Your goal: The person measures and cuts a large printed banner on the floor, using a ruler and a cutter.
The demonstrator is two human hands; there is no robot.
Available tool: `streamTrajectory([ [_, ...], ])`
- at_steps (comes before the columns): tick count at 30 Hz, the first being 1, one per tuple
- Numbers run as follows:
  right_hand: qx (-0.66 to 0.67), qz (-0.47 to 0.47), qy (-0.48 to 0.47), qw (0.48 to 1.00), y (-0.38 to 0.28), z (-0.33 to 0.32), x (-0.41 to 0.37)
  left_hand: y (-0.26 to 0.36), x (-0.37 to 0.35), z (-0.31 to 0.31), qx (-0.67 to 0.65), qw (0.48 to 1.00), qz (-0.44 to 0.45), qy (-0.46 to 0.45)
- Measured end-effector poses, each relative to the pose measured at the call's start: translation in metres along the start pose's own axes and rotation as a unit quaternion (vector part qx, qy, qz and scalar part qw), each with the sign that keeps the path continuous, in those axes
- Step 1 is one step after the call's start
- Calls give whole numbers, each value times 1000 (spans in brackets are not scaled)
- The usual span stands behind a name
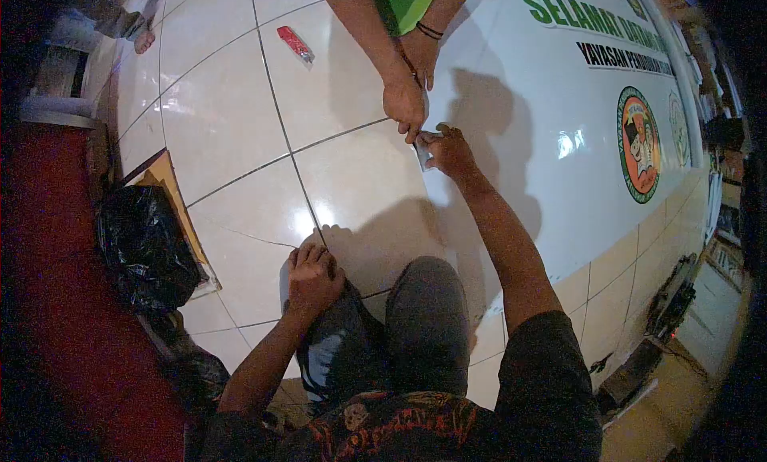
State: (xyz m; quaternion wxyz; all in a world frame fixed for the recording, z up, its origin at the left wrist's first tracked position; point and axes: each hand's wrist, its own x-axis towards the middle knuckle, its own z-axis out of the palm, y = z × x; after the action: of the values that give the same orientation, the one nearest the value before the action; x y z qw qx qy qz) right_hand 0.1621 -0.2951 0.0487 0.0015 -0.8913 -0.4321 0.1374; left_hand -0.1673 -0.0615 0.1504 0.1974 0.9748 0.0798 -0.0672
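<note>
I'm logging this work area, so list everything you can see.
banner: one, white with green and black lettering, flat on floor, right
floor tiles: white, glossy, underneath
utility knife: one, red, on tile, top
plastic bag: one, black, left
cardboard sheet: one, tan, beside bag
co-worker's hands: two, at banner's edge, top
left hand: resting on own knee, fingers flat
right hand: fingers pinching banner's edge, by co-worker's hands

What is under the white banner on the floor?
The banner lies flat on the tiled floor; tiles run beneath its edge. Whatever else lies beneath is hidden.
</note>
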Motion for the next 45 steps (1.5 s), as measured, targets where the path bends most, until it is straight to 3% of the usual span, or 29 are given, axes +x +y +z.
streamTrajectory([
  [18, -5, -3, 24, 1000, 1, 7, 0, 0, -1, 2, 2, 1000, 4, 12],
  [20, 8, 6, -33, 999, 2, 6, 4, 0, -1, 2, -2, 1000, 3, 14],
  [23, 23, 11, 4, 1000, 3, 12, 2, -4, -3, 5, -3, 1000, 2, 11],
  [27, 19, 7, -31, 999, 1, 5, 1, -4, -2, 4, -2, 1000, 7, 6],
  [29, 5, 0, 3, 1000, 1, 6, -2, -4, -3, 4, 3, 1000, 8, 9],
  [33, 9, 11, -15, 1000, 1, 6, -2, -4, -3, 4, 3, 1000, 13, 10],
  [35, 11, -34, 61, 998, 6, 15, -3, -5, -3, 4, 3, 1000, 12, 9],
  [45, 5, -3, 19, 1000, 1, 10, -3, -2, -2, 2, 2, 1000, 10, 21],
])
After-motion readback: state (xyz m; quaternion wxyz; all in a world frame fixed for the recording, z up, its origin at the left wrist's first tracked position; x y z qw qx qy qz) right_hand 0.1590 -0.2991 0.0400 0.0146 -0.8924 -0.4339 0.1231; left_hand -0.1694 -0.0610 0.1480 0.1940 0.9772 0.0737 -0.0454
